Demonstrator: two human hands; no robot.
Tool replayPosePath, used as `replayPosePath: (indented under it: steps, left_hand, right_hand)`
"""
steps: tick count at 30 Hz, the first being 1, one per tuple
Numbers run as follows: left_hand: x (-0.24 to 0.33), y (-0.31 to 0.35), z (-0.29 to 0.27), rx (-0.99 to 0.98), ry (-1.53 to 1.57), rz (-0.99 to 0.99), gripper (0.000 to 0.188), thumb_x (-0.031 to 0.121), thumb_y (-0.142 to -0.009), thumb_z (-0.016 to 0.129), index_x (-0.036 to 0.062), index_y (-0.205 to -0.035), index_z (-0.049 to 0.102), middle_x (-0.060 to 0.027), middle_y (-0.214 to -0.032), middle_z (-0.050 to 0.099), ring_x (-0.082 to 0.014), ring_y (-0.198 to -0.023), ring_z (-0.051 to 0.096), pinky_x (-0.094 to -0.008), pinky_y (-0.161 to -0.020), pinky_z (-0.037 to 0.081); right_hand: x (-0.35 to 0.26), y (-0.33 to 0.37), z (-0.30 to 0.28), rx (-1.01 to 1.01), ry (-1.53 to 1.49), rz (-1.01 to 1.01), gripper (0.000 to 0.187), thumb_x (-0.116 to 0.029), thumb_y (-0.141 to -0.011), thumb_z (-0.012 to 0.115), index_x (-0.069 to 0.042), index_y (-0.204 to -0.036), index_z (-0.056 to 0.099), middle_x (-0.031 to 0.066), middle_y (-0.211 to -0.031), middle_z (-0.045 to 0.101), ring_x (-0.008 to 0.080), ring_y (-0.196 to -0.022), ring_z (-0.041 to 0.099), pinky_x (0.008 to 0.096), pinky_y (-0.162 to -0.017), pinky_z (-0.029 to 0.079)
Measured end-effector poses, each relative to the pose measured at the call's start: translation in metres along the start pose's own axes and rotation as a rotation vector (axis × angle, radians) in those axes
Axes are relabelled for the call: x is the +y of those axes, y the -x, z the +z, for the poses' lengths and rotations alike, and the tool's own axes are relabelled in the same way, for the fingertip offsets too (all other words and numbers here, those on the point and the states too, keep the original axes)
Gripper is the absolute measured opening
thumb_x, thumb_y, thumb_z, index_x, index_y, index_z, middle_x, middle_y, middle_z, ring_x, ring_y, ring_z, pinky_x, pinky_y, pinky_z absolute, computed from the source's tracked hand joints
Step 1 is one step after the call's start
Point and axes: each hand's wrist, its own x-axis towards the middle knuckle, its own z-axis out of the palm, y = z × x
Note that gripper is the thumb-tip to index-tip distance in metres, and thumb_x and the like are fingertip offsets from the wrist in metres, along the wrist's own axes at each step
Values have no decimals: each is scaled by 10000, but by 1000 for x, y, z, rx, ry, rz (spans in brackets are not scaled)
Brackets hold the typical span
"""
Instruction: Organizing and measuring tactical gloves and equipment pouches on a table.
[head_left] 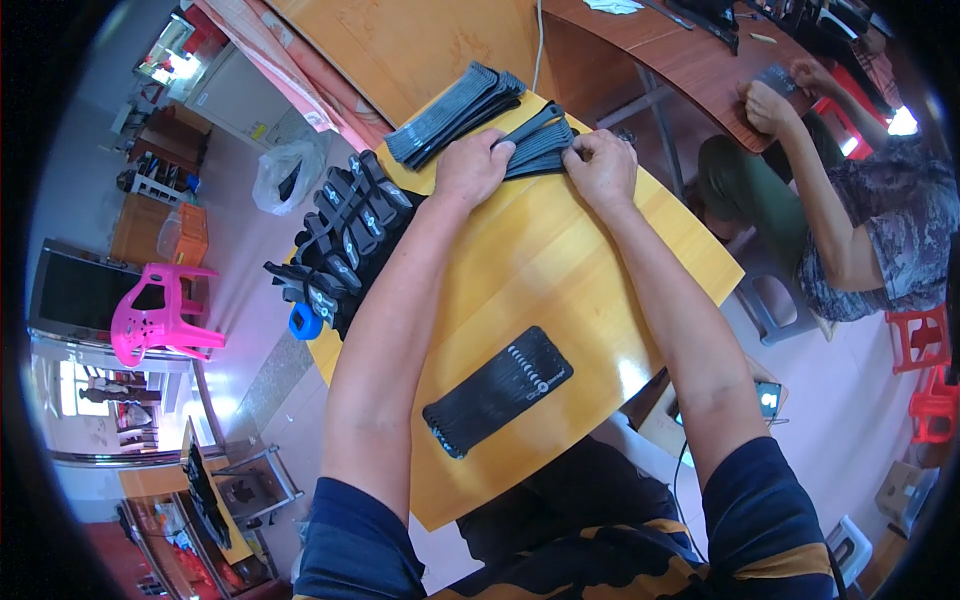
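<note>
At the far side of the yellow table, my left hand [470, 168] pinches the left end of a small fanned pile of dark grey ribbed knit pieces [540, 146]. My right hand [603, 170] grips the same pile at its right end, fingers curled in. Just beyond my left hand lies a thicker stack of similar grey ribbed pieces [456, 116]. Nearer to me, a flat black knit sleeve [500, 390] with white print rests alone, slanted on the tabletop.
Black strapped pieces with light marks [350, 225] are heaped on the table's left edge, with a blue roll [305, 321] beside them. A pink plastic chair [165, 312] and a clear bag [287, 178] are on the floor leftward. Another person [850, 210] sits at a brown table [650, 50], right.
</note>
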Motion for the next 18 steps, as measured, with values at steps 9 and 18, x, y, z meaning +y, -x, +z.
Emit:
replayPosePath:
  steps: [9,18]
  left_hand:
    - [0,4,0,6,35,2,433,414,-888,731,96,-1181,710,-208,-1072,729,-363,-1003,703,-428,-893,543]
    - [6,6,-7,-8,12,-23,571,470,-773,831,95,-1190,726,-177,-1099,741,-324,-1019,714,-402,-924,545]
  right_hand:
    - [-7,1,-6,-46,18,26,254,-345,-780,806,-96,-828,779,99,-944,705,283,-1007,646,430,-991,411]
    - [-7,1,-4,-21,0,-5,237,-324,-809,758,-89,-818,781,114,-959,714,293,-1005,653,433,-985,418]
